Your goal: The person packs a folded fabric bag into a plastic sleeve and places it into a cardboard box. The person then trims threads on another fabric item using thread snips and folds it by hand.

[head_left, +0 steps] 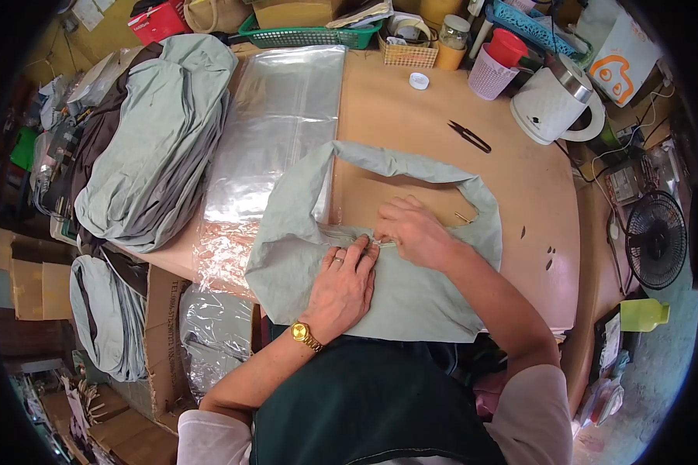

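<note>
A pale grey-green fabric shoulder bag (434,287) lies on the table in front of me, its strap looped away from me. My left hand (343,280), with a ring and a gold watch at the wrist, rests flat on the bag, fingertips at the opening edge. Beside those fingertips my right hand (412,232) is closed in a pinch on the bag's opening edge. What exactly sits between the right fingertips is hidden; it may include a zipper. A small metallic piece (463,218) shows near the strap's right base.
Clear plastic sleeves (287,101) lie left of the bag, next to a tall stack of similar bags (163,132). Thread snips (470,136) and a white lid (419,80) lie farther back. A white kettle (552,101) and a black fan (657,239) stand at right.
</note>
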### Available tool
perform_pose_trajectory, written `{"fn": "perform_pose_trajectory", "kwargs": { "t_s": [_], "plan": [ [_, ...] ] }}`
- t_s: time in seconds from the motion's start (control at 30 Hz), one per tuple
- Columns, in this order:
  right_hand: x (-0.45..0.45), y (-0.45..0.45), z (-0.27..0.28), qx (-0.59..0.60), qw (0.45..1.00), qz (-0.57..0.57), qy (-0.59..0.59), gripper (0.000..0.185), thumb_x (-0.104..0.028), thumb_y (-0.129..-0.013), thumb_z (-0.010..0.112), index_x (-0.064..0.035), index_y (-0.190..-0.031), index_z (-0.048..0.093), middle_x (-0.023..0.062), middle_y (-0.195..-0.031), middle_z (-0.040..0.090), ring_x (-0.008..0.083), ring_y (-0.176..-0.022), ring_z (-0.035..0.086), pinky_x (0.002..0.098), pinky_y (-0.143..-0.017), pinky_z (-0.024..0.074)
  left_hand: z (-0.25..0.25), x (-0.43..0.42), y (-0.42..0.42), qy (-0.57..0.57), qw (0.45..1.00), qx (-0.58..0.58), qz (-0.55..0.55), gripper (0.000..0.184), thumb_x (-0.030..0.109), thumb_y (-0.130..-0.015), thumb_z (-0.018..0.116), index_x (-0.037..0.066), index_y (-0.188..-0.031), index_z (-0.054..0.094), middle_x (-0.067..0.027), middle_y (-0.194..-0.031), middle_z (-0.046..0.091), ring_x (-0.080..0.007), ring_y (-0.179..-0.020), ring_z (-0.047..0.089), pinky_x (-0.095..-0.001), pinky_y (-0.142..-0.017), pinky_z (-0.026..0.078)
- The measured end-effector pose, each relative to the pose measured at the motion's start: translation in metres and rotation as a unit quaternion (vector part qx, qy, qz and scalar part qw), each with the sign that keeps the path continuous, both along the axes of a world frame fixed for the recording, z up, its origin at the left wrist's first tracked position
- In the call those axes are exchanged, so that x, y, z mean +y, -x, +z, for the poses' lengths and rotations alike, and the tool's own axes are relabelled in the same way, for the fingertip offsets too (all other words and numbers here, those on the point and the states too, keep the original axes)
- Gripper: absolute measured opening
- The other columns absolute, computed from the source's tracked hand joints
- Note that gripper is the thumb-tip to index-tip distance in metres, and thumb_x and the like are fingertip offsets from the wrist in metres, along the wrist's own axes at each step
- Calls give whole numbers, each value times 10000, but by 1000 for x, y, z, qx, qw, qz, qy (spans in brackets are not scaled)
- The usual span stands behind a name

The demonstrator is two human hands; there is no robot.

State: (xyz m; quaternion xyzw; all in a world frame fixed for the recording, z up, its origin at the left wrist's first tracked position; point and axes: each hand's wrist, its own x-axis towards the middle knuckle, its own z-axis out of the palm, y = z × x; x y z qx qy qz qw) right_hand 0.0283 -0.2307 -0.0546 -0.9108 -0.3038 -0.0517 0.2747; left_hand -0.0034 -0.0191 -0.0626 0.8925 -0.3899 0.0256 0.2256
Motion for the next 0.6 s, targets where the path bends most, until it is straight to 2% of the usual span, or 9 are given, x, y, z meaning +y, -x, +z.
{"fn": "perform_pose_trajectory", "kwargs": {
  "t_s": [0.1,0.17,0.27,0.37,0.6],
  "plan": [
    [-9,9,4,14,999,-29,-33,83,-7,-751,621,-87,-773,609,59,-835,547,258,-894,547,389,-782,388,-1,2,0,16,1000,9,-1,481,86,-868,599,31,-1333,491,-169,-1314,493,-328,-1089,535,-460,-1012,399],
    [-24,12,13,51,998,-23,-6,79,-8,-750,608,-84,-774,610,65,-836,547,261,-893,545,390,-791,381,1,2,-1,16,1000,10,-3,484,80,-864,600,31,-1333,490,-168,-1312,493,-329,-1083,533,-456,-1009,401],
    [-17,6,15,38,999,-16,33,85,-9,-745,612,-87,-776,614,63,-827,548,253,-895,549,384,-799,373,1,0,0,13,1000,15,1,492,81,-860,603,31,-1336,488,-165,-1315,492,-330,-1075,532,-457,-1006,401],
    [2,-3,0,2,1000,-12,8,90,-4,-744,611,-88,-776,613,61,-817,543,247,-893,550,378,-795,371,2,1,0,14,1000,14,4,498,84,-857,603,30,-1338,486,-170,-1315,491,-333,-1071,531,-455,-1003,402],
    [-27,12,11,44,999,-19,14,119,14,-731,604,-97,-773,613,53,-822,556,246,-906,558,388,-799,376,-1,2,0,22,1000,10,-6,505,94,-857,602,28,-1344,482,-171,-1319,488,-336,-1077,531,-460,-1003,402]
  ]
}}
